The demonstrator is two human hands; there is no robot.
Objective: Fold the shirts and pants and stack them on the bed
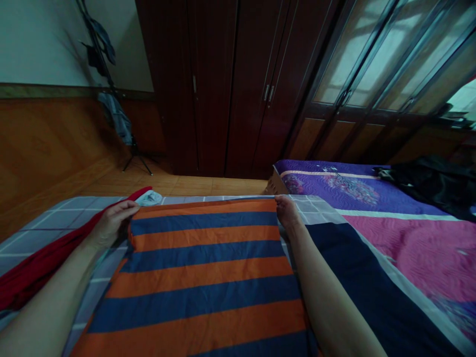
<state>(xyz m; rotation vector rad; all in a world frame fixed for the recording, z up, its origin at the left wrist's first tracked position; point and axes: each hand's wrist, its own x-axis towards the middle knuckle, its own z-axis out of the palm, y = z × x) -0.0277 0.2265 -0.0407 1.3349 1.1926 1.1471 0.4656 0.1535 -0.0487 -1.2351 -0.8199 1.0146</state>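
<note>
An orange and blue striped cloth garment point(208, 267) is spread out in front of me, its far edge stretched between my hands. My left hand point(117, 218) pinches its far left corner. At the far right corner my right hand point(287, 210) grips the same edge. Beneath lies a grey checked bed cover point(48, 218). Red cloth point(55, 253) runs along the left, partly behind my left forearm, with a small pale cloth point(149, 198) by its far end. A folded dark navy cloth point(357, 267) rests to the right of my right forearm.
On the right is a bed surface with a purple and pink quilt point(409, 243), a black garment point(435, 183) on it. Dark wooden wardrobe doors point(211, 99) stand beyond the bed. A coat stand point(107, 74) with hanging clothes is at the back left, on a tiled floor point(201, 186).
</note>
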